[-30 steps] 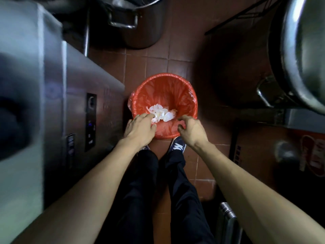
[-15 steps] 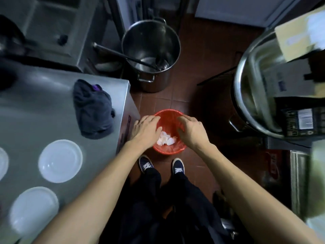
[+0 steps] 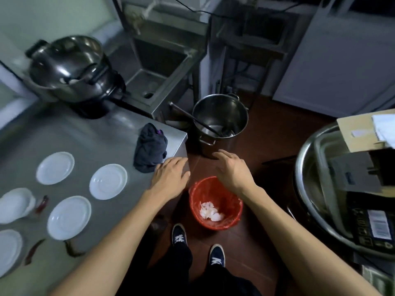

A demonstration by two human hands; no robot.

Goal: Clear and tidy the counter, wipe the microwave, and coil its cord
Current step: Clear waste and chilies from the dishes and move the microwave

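Stainless steel counter [image 3: 89, 133] fills the left of the view, and on its near right corner lies a crumpled dark grey cloth [image 3: 150, 151], the likely wiping rag. The left hand [image 3: 170, 178] hovers over that corner with fingers spread and relaxed, holding nothing; the cloth lies just beyond and slightly left of its fingertips, its long axis running away from the person. The right hand [image 3: 232, 170], also slack-fingered and empty, hangs over the floor above the orange-lined waste bin [image 3: 215, 201], farther from the cloth, so the left hand looks better placed to take it.

Round white saucers [image 3: 108, 181] and a few dried red chillies [image 3: 73, 249] lie on the counter to the left, well apart from both hands, so clearing seems unfinished. Pale scraps [image 3: 210, 211] sit in the bin.

No microwave or cord can be made out. A saucer at the left edge is cut off, and the big steel basin [image 3: 314, 189] on the right is partly hidden by cardboard boxes [image 3: 361, 133]. Far corners are blurred.
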